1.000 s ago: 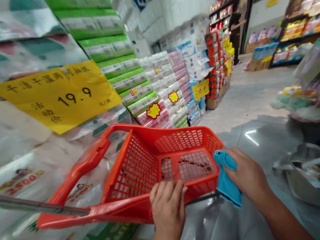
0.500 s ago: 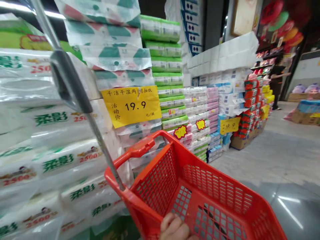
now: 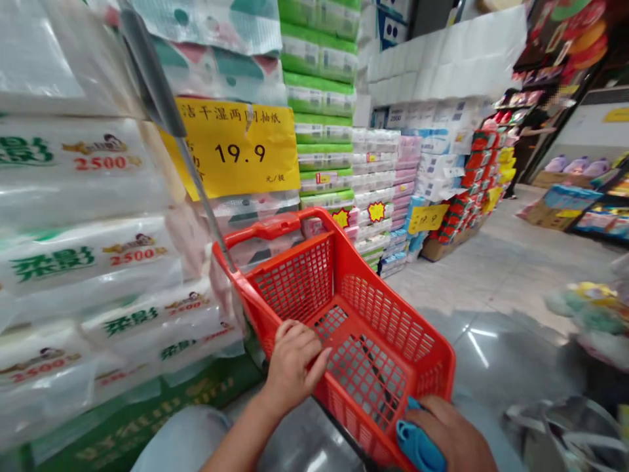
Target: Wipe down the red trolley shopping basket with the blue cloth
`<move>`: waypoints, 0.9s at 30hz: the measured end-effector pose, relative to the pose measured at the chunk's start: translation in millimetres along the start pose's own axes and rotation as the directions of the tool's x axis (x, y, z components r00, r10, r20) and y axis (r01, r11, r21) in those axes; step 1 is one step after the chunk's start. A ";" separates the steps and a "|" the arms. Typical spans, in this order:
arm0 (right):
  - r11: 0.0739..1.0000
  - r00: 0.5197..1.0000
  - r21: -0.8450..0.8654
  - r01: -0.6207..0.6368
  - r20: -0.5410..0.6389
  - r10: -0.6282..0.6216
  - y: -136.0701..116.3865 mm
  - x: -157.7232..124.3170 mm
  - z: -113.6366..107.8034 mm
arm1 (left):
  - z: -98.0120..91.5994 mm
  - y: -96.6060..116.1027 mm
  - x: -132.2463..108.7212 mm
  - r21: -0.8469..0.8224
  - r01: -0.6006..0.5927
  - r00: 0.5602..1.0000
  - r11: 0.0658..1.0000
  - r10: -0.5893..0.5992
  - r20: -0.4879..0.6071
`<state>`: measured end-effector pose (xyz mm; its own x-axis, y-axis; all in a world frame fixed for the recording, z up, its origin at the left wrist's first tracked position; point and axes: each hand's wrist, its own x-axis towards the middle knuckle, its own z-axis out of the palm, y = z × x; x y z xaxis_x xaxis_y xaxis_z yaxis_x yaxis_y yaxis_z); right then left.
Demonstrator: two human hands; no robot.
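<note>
1. From the head camera, the left hand (image 3: 293, 362) is closed, its fingers (image 3: 314, 354) curled over the near rim of the basket (image 3: 295, 282), gripping it. The red plastic mesh basket reaches forward from this hand and to the right, toward the right hand.
2. The right hand (image 3: 452, 432) is closed around a blue cloth (image 3: 417, 447), pressing it against the basket's near corner. The hand is cut off by the lower frame edge, so its fingers are only partly visible.
3. Ahead of the left hand, the basket's red handle (image 3: 265, 229) lies across the far end, with a metal pole (image 3: 201, 196) rising from it up and to the left.
4. Left of the left hand stand stacked white tissue packs (image 3: 83, 262) with green print, close beside the basket.
5. Beyond the basket, a yellow price sign (image 3: 230, 147) reading 19.9 hangs on the stack, just above the handle. Green-banded packs (image 3: 319, 85) rise behind the handle.
6. Right of the right hand, a tiled floor (image 3: 491, 275) runs into the distance, and a plastic bag (image 3: 565, 432) sits low near the frame edge. Far ahead, another person (image 3: 535, 131) stands by the shelves, well apart from both hands.
</note>
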<state>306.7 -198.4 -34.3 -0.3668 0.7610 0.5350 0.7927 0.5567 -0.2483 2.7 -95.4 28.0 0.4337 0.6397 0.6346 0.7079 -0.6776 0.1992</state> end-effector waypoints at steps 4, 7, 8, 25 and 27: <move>0.995 0.990 -0.023 -0.102 -0.100 0.099 -4.4 15.0 -7.5 | 2.4 33.5 -26.6 -0.078 0.008 0.999 0.997 -0.004 0.054; 0.970 0.955 -0.082 -0.227 -0.215 0.205 -0.7 15.5 -9.8 | 1.7 43.2 -36.7 -0.079 0.017 0.994 0.997 -0.009 0.109; 0.967 0.956 -0.082 -0.241 -0.190 0.222 -2.2 14.4 -10.3 | 1.8 42.3 -38.0 -0.079 0.016 0.993 0.997 -0.007 0.121; 0.993 0.977 0.099 0.065 0.199 -0.083 -47.0 22.8 -13.9 | -13.0 51.4 -80.2 -0.153 0.385 0.923 0.910 -0.382 0.049; 0.999 0.983 0.037 -0.009 0.183 0.003 -43.2 26.9 -17.4 | -15.6 56.3 -87.1 -0.176 0.410 0.911 0.895 -0.411 0.034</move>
<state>271.0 -207.8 4.9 -0.4479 0.8106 0.3773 0.7778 0.5613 -0.2827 -3.9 -195.0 -4.4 0.1229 0.8735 0.4710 0.7131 -0.4078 0.5703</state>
